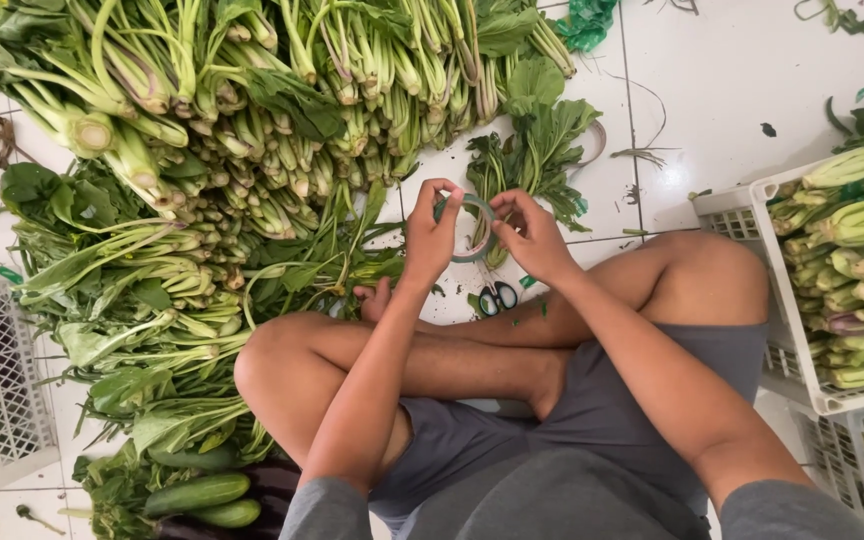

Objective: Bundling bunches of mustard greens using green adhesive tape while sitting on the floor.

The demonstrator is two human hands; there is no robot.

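Two hands [482,235] — tape roll [467,228]; crate [742,215], greens [857,215]

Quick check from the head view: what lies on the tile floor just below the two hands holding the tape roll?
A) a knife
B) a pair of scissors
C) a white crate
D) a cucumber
B: a pair of scissors lies on the tile between the crossed legs, just beneath the left hand and right hand gripping the tape roll.
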